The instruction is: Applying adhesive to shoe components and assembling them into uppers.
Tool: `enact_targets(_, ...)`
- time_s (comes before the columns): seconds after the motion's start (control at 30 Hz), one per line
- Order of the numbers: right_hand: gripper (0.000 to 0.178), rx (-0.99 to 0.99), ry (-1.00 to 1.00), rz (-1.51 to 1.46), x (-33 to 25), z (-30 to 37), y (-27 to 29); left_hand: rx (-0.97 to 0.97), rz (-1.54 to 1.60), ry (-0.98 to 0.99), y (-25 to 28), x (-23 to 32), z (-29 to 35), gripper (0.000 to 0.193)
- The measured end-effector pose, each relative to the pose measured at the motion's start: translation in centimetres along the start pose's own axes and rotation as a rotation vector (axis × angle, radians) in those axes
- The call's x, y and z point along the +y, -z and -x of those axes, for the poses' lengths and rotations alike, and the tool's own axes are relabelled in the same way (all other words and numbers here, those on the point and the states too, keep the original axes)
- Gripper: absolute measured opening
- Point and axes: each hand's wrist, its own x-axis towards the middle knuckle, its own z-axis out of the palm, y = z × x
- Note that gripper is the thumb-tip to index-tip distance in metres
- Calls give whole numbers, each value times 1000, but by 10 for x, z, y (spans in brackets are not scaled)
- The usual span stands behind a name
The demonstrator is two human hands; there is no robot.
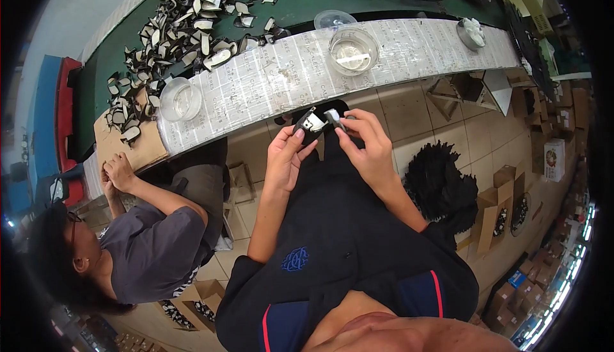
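My left hand [285,159] is closed on a small curved black piece with a white inner face [313,124], like the loose pieces on the bench. My right hand [369,140] pinches a small dark item with a whitish end [333,117]; its exact kind is too small to make out. Both hands are close together above my lap, just short of the bench edge, with a narrow gap between the two things. A round clear tub holding a little pale liquid [353,53] stands on the bench beyond my hands.
Many black-and-white pieces [185,23] are heaped on the green bench [294,0]. Another clear tub [181,99] stands at left, a bowl of white wads [472,34] at right. A co-worker [153,237] sits at my left. Black material [441,182] and cartons [491,214] lie right.
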Motion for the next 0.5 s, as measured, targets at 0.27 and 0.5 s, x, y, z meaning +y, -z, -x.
enact_targets(0.27, 21, 115, -93, -10, 11, -4, 13, -14, 17, 27, 2, 0, 0, 16)
enact_targets(0.5, 18, 163, -185, -65, 23, -2, 24, -23, 84, 78, -5, 8, 6, 18)
